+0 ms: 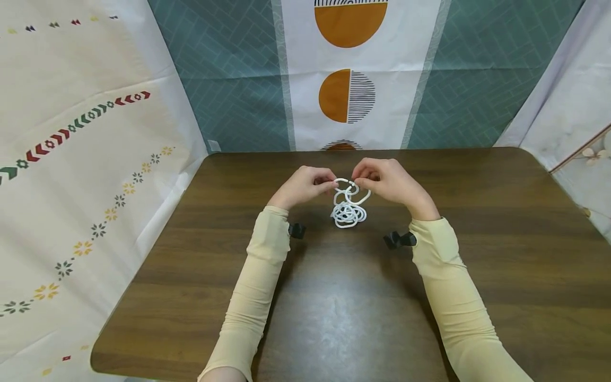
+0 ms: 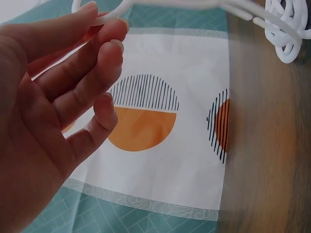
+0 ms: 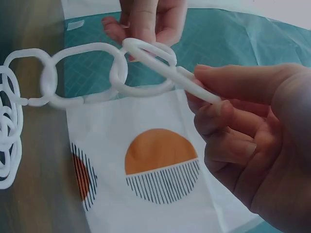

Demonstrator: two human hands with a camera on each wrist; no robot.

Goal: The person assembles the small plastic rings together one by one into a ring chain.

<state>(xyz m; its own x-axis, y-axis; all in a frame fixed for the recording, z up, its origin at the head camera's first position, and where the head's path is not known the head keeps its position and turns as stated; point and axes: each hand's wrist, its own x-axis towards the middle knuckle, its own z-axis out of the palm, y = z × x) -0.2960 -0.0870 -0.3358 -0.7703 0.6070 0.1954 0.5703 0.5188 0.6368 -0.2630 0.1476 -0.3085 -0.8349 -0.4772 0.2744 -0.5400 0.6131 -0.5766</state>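
A white plastic chain of oval links runs between my two hands, its lower part heaped in a chain pile (image 1: 348,215) on the brown table. My left hand (image 1: 305,185) pinches a link between thumb and forefinger; in the left wrist view the other fingers of that hand (image 2: 73,102) are loosely bent. Opposite it, my right hand (image 1: 391,183) pinches the end of a link (image 3: 165,69) between thumb and forefinger. That link is seen nearly edge-on in the right wrist view and touches another link (image 3: 143,91) near the left hand.
The brown wooden table (image 1: 334,297) extends around both forearms. Behind it hangs a teal and white cloth (image 1: 391,95) with orange half circles. A patterned white cloth (image 1: 95,212) hangs at the left. Dark wrist cameras (image 1: 400,240) jut inward from the cuffs.
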